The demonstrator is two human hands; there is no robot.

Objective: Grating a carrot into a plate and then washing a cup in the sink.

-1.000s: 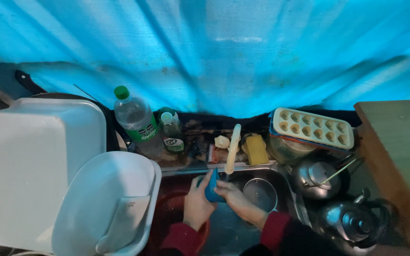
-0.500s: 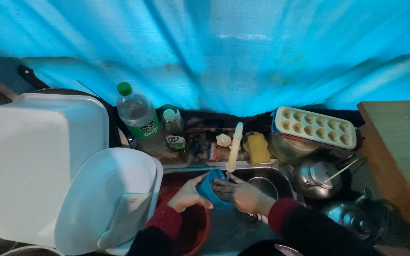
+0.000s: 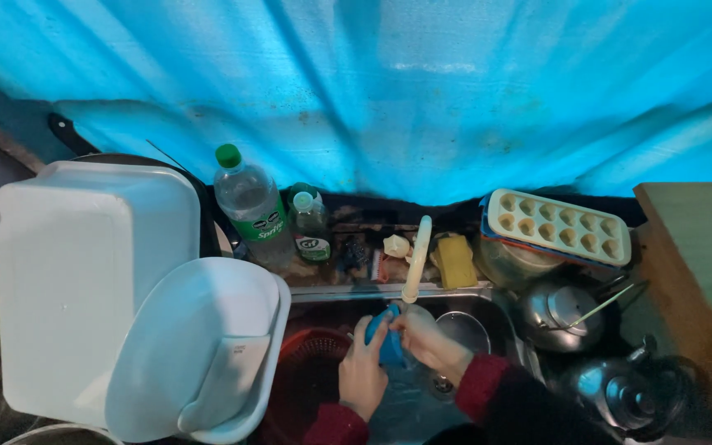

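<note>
both hands, left hand (image 3: pixel 364 375) and right hand (image 3: pixel 426 342), close around a blue cloth (image 3: pixel 387 346) in the sink (image 3: pixel 488 301) under the tap (image 3: pixel 416 259); wet, it could slip down

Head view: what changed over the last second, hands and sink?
Both hands moved little: the left hand and right hand still clasp the blue object under the cream tap, and the grip looks the same. Nothing was picked up or let go. The camera shifted slightly. The white tubs, green-capped bottle, yellow sponge, ice tray and kettles stayed put.
</note>
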